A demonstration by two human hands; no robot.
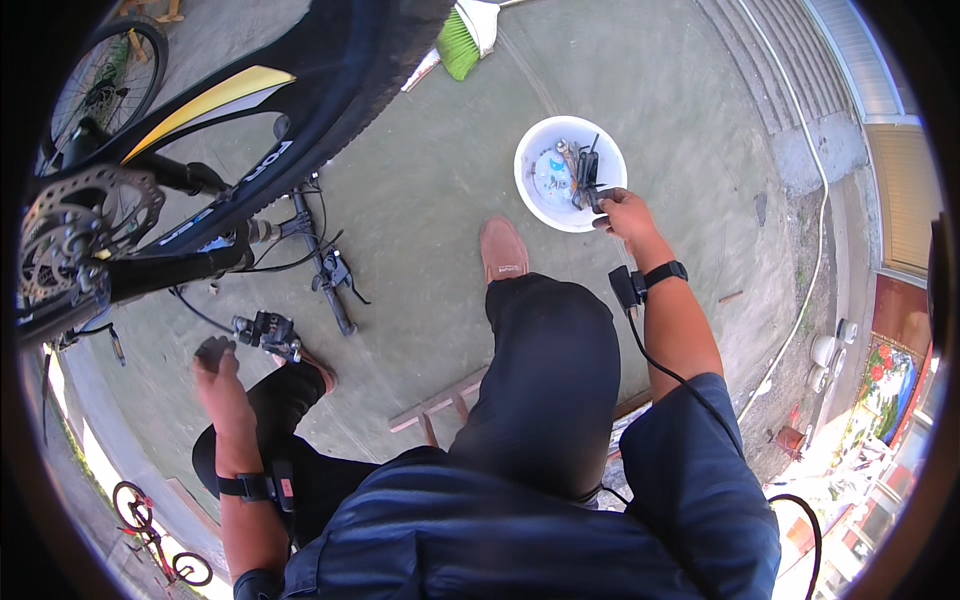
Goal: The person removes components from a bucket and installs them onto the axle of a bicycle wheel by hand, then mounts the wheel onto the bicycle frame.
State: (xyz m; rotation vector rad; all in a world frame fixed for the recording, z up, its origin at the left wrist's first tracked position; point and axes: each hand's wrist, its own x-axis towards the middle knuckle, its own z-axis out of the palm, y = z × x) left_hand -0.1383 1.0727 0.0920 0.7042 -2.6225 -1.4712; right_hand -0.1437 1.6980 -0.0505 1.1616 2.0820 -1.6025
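My right hand (625,215) reaches to the near right rim of a white bucket (523,190), its fingers bent together against a bundle of dark, thin tools (586,178). What exactly is pinched there I cannot make out. Other metal tools (565,150) lean in the bucket. At the left, my left hand (222,375) is raised beside a black brake caliper (268,333) hanging on its cable. Its fingertips are dark and blurred; whether they grip anything is unclear. Above it are a bicycle's brake disc (90,225) and black frame or fork (300,110).
Handlebars with a brake lever (330,275) lie beneath the bicycle. A green broom (462,45) rests at the top. Below me is a wooden stool (435,400). A white hose (815,190) runs along the right, by steps. A red bicycle (155,540) stands at lower left.
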